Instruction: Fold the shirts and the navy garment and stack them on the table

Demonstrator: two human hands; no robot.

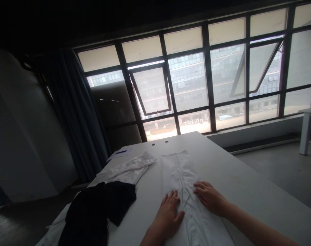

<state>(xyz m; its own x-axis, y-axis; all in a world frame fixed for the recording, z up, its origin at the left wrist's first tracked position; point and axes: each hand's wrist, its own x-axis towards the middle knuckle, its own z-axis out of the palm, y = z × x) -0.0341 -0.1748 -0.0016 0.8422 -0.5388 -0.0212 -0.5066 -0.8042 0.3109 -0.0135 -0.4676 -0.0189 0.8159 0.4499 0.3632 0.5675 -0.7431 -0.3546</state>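
A long piece of white cloth [179, 167], which looks like a garment, lies lengthwise on the white table [150, 191]. Creases and a raised seam run down its middle. My left hand [168, 213] rests flat on its left side, fingers stretched out and thumb apart. On its right side lies my right hand [209, 196], palm down with the fingers extended. Neither hand grips anything. The cloth's near end runs out of the bottom of the view.
To the left lie a black garment [93, 212] and crumpled white cloth [129, 167]. Farther back, a pen [121, 152] rests on paper [124, 154]. Beyond the table stand large windows [188, 82] and a dark blue curtain [73, 116]. Another white table [305, 131] is at far right.
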